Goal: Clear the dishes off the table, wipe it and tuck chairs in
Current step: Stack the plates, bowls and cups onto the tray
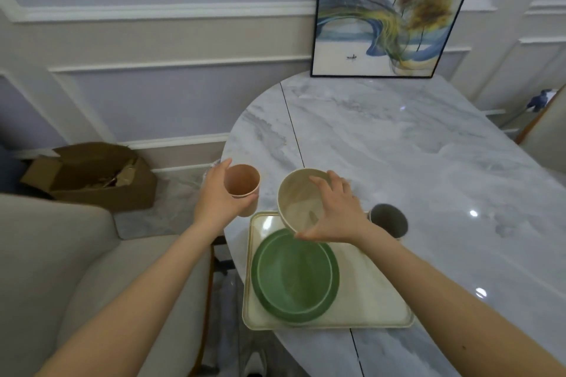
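My left hand (218, 196) grips a pink cup (242, 182) at the marble table's (413, 156) left edge. A cream bowl (298, 199) is held by its rim in my right hand (333, 211), tilted over the far end of a cream tray (367, 303). On the tray lie stacked green plates (294, 275). A grey cup (390, 220) stands on the table just right of my right wrist, partly hidden by it.
A framed painting (392, 15) leans on the wall at the table's far end. A beige upholstered chair (76, 269) stands at lower left. An open cardboard box (92, 177) sits on the floor by the wall. Another chair's edge (542, 128) shows at right.
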A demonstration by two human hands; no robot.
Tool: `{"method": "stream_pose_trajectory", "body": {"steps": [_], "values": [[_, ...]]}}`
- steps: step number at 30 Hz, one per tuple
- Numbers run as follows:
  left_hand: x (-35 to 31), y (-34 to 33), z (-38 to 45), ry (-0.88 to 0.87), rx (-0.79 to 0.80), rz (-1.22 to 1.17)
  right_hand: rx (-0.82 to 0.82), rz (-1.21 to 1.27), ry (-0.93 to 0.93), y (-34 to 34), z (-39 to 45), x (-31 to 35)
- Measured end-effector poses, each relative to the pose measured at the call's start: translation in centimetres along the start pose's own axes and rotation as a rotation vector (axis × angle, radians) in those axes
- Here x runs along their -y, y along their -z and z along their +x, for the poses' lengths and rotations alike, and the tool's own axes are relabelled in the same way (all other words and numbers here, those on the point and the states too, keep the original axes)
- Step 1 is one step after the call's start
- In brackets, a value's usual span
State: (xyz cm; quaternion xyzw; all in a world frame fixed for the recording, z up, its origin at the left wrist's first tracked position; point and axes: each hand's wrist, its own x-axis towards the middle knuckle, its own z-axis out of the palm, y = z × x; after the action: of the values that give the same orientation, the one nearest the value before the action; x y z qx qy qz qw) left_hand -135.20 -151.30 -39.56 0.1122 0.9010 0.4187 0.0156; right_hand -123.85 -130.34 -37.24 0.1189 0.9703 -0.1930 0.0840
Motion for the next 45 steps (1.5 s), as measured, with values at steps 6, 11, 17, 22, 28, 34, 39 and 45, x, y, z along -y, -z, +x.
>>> {"method": "stream_pose_trajectory", "body": {"steps": [6,11,17,22,28,34,39,45], "values": [[-0.1,1.3,-4.8,0.009,-0.029,0.044,0.053,-0.021,0.064,-1.8,-4.4,0.4],[0.5,1.5,-7.5,0.038,-0.053,0.073,0.135,-0.082,0.101,-4.7,-6.7,1.2],[1.4,1.2,-8.4,0.061,-0.027,0.073,0.177,-0.176,0.098,-7.5,-6.8,1.2],[2.1,0.9,-8.2,0.071,-0.024,0.076,0.217,-0.201,0.081,-9.0,-6.0,0.5],[2.6,0.5,-7.7,0.086,0.015,0.095,0.266,-0.209,0.087,-9.8,-5.4,-0.2],[1.7,0.4,-6.7,0.065,0.02,0.076,0.219,-0.123,0.107,-9.1,-5.5,-0.2],[-0.6,0.2,-5.8,0.034,0.026,0.092,0.042,0.087,0.079,-6.4,-5.8,-1.5],[-5.4,-2.4,-5.3,-0.073,0.072,0.034,-0.291,0.366,-0.037,-0.7,-5.8,-6.3]]}}
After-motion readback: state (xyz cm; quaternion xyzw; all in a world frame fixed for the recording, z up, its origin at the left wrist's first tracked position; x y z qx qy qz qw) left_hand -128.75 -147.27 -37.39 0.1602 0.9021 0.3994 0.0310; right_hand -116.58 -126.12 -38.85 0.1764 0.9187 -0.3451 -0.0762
